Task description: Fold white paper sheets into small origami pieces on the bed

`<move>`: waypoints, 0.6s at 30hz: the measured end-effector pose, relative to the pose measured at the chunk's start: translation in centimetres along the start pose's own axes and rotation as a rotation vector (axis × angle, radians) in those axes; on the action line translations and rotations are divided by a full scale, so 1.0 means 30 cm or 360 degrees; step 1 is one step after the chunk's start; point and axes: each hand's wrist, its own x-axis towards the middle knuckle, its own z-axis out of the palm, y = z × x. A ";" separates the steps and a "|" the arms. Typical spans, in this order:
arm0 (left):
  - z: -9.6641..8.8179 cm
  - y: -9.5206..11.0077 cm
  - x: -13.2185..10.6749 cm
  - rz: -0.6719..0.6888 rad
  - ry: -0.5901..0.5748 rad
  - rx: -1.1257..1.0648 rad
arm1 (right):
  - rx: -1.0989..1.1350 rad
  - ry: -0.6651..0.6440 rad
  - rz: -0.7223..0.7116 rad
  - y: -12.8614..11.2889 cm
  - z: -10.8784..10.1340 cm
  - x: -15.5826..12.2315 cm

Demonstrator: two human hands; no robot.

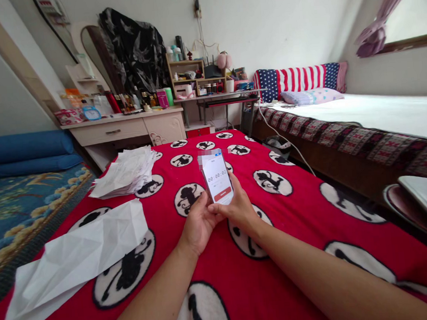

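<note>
A smartphone (217, 178) with a lit screen showing a timer stands upright over the red blanket (299, 212). My left hand (198, 224) cups the phone's lower edge from the left, fingers curled round it. My right hand (239, 208) grips its right side, with the thumb laid across the bottom of the screen. Both forearms reach in from the bottom of the view.
Creased white paper sheets (77, 262) lie at the left on the blanket, and a stack of folded papers (128, 172) lies further back. A cluttered dresser (125, 125) and desk (212, 98) stand behind. A second bed (361, 114) is at the right, a white cable (286, 139) between.
</note>
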 end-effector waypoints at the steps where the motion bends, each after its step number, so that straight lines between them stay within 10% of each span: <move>1: 0.004 0.000 -0.004 0.0002 -0.0018 0.0000 | -0.0003 -0.0003 -0.0014 -0.003 -0.001 -0.002; 11: 0.003 -0.019 -0.034 -0.0138 -0.0166 0.0477 | -0.0235 -0.0046 0.0092 -0.086 -0.079 -0.036; 18: -0.009 -0.038 -0.037 -0.0147 -0.0150 0.0851 | -0.0228 0.0043 0.0159 -0.272 -0.313 -0.218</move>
